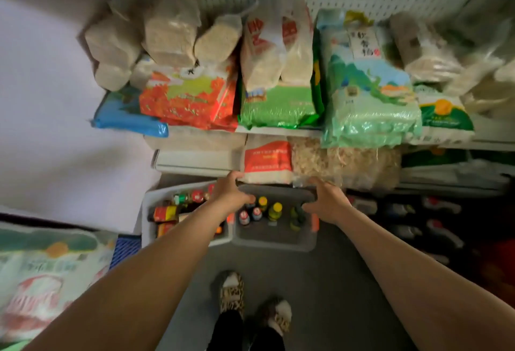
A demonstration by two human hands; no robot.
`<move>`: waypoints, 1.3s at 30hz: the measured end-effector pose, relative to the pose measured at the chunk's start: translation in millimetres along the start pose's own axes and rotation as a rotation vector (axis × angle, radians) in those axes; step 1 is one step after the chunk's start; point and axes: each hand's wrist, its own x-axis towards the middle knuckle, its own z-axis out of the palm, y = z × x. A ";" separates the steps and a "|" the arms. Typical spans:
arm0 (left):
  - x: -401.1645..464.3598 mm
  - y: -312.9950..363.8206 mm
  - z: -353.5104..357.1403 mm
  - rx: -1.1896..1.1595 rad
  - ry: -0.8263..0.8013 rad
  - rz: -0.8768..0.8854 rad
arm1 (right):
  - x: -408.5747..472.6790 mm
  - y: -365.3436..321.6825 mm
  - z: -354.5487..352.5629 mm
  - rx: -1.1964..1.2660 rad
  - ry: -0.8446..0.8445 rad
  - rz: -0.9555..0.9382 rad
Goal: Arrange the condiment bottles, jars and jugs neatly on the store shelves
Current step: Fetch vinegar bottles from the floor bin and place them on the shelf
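1. Fingers of the left hand (230, 193) curl over the far left rim of a translucent grey plastic bin (274, 240); fingers of the right hand (326, 201) curl over its far right rim, both grasping the bin from above.
2. White metal store shelves (195, 165) with a pegboard back fill the upper view, stacked with clear sacks of pale grain and printed rice bags: a blue one (125, 116), an orange-red one (186, 100), a green one (278, 108) and a pale mint one (367, 94).
3. Grey floor (320, 295) lies below, with two feet in leopard-print slippers (232, 292) standing on it.
4. Beside the grey bin, touching its left side, sits a white plastic bin (147, 211) holding dark sauce bottles with red-and-yellow labels (165, 214), some lying flat.
5. Inside the grey bin stand small condiment bottles: two yellow-capped ones (276, 210), two red-capped ones (250, 215) and dark green ones (296, 217), grouped between the hands.
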 end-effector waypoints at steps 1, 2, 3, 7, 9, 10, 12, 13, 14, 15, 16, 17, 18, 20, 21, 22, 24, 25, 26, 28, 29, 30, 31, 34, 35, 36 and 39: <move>3.1 -10.0 9.2 0.040 -0.005 -0.012 | 2.5 7.4 13.4 0.007 -0.014 0.022; 5.9 -19.1 17.4 0.072 -0.014 -0.020 | 4.9 14.0 26.4 0.015 -0.029 0.045; 9.2 -28.3 25.3 0.084 -0.028 -0.029 | 7.6 19.8 38.6 0.023 -0.044 0.068; 28.3 -63.7 53.4 0.098 -0.077 -0.052 | 22.4 42.2 80.2 0.050 -0.077 0.140; 39.8 -80.9 68.6 0.110 -0.112 -0.079 | 32.4 54.1 99.0 0.076 -0.093 0.163; 46.0 -88.1 75.4 0.120 -0.116 -0.089 | 38.1 59.8 107.7 0.089 -0.109 0.174; 60.7 -100.7 87.4 0.116 -0.112 -0.093 | 50.4 70.6 123.6 0.107 -0.135 0.201; 69.3 -105.7 92.9 0.105 -0.111 -0.096 | 57.4 75.8 130.7 0.114 -0.140 0.213; 78.5 -109.8 97.7 0.095 -0.110 -0.097 | 64.9 80.3 137.2 0.122 -0.144 0.225; 89.1 -113.4 102.5 0.088 -0.109 -0.098 | 73.3 84.6 143.6 0.131 -0.145 0.237; 99.9 -116.5 107.3 0.079 -0.106 -0.101 | 82.4 88.5 149.3 0.140 -0.145 0.247; 110.6 -119.2 112.3 0.068 -0.105 -0.104 | 91.4 92.1 154.9 0.154 -0.145 0.256; 121.4 -121.9 117.9 0.056 -0.105 -0.107 | 100.4 95.2 160.1 0.170 -0.146 0.264; 141.4 -127.5 130.9 0.031 -0.105 -0.120 | 118.2 100.3 170.1 0.195 -0.150 0.274; 150.5 -130.6 138.3 0.026 -0.100 -0.126 | 127.3 102.6 175.3 0.201 -0.151 0.276; 158.5 -133.7 145.9 0.025 -0.094 -0.130 | 136.0 104.5 180.5 0.203 -0.154 0.279; 172.1 -140.9 161.3 0.017 -0.093 -0.138 | 153.3 107.5 191.1 0.213 -0.156 0.294; 178.0 -145.0 169.0 0.007 -0.099 -0.143 | 161.5 109.0 196.6 0.219 -0.159 0.304; 183.9 -149.5 176.6 -0.002 -0.107 -0.145 | 169.1 110.4 202.2 0.225 -0.160 0.312; 194.5 -160.0 190.7 -0.018 -0.119 -0.150 | 183.0 114.6 215.6 0.249 -0.149 0.308; 199.0 -165.7 197.2 -0.027 -0.122 -0.155 | 189.2 116.8 223.0 0.277 -0.142 0.310; 203.0 -171.7 203.2 -0.031 -0.118 -0.158 | 194.8 119.3 230.5 0.305 -0.140 0.317; 206.5 -177.4 209.1 -0.028 -0.105 -0.154 | 201.0 121.8 238.1 0.333 -0.139 0.325; 215.1 -190.4 227.4 -0.044 -0.055 -0.092 | 220.3 129.1 260.5 0.381 -0.143 0.377; 218.1 -192.5 234.0 -0.086 -0.064 -0.065 | 227.0 132.0 267.2 0.376 -0.148 0.399; 221.2 -193.7 241.1 -0.129 -0.086 -0.040 | 232.7 135.0 273.1 0.358 -0.153 0.407; 230.8 -194.7 261.9 -0.202 -0.151 -0.022 | 243.1 146.2 286.1 0.342 -0.115 0.414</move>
